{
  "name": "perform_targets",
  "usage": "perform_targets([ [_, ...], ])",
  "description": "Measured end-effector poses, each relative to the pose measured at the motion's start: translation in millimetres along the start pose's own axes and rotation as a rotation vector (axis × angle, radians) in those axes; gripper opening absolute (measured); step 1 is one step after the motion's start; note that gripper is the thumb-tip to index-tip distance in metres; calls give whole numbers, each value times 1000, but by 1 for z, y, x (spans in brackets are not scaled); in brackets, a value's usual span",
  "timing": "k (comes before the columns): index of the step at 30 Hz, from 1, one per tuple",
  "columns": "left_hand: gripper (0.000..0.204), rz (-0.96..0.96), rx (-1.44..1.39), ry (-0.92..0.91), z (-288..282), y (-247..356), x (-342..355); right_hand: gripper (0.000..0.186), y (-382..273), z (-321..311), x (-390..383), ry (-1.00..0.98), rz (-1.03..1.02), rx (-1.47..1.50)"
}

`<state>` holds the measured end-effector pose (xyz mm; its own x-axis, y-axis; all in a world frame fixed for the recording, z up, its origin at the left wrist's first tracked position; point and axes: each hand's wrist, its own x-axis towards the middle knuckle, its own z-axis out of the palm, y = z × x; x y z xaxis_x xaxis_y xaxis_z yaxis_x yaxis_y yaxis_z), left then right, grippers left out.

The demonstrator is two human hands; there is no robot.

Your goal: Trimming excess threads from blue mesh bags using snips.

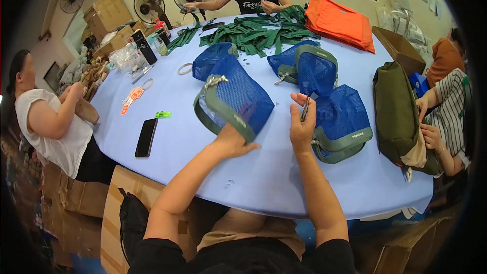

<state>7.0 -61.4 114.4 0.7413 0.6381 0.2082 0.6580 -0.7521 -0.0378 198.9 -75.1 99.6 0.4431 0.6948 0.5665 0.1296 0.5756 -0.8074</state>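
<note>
My left hand (232, 143) reaches through the opening of a blue mesh bag (248, 89) with a green-grey rim. Its thumb is stretched out past the rim; its fingers show only faintly through the mesh, and the hand looks open. My right hand (303, 127) is raised over the table, closed on a pair of small dark thread snips (305, 109). Just to its right lies another blue mesh bag (341, 111) with a green rim and a pale cord. Behind are one more mesh bag (317, 68) and blue mesh (210, 60) beside the left-hand bag.
Green straps (264, 33) lie heaped at the back, beside folded orange fabric (340, 23). A black phone (146, 137) and tape rings (184, 69) are on the left. An olive bag (398, 116) at right is under a co-worker's hands. Other people sit left and far.
</note>
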Motion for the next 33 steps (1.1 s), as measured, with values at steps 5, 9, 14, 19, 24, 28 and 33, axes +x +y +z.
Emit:
perform_targets([
  [5, 88, -295, -927, -61, 19, -3, -23, 21, 0, -4, -2, -1, 11, 4],
  [9, 56, -800, -1360, 495, 40, 0, -30, 20, 11, -6, 0, 14, -25, -35],
  [14, 51, -266, -662, 337, 19, -5, -30, 21, 27, 7, -5, -3, 33, -1],
  [19, 51, -179, -440, 1, 3, -10, -25, 30, 11, -5, 3, 7, -5, 95],
  [24, 47, -62, -384, -149, -3, 1, -12, 42, 11, -13, 4, 45, -32, 242],
  [28, 63, -95, -588, -382, -12, 6, -22, 55, 6, -13, 3, 40, -36, 241],
  [33, 62, -362, -1437, 201, -4, -8, -35, 58, 0, -7, 3, 17, -63, 253],
])
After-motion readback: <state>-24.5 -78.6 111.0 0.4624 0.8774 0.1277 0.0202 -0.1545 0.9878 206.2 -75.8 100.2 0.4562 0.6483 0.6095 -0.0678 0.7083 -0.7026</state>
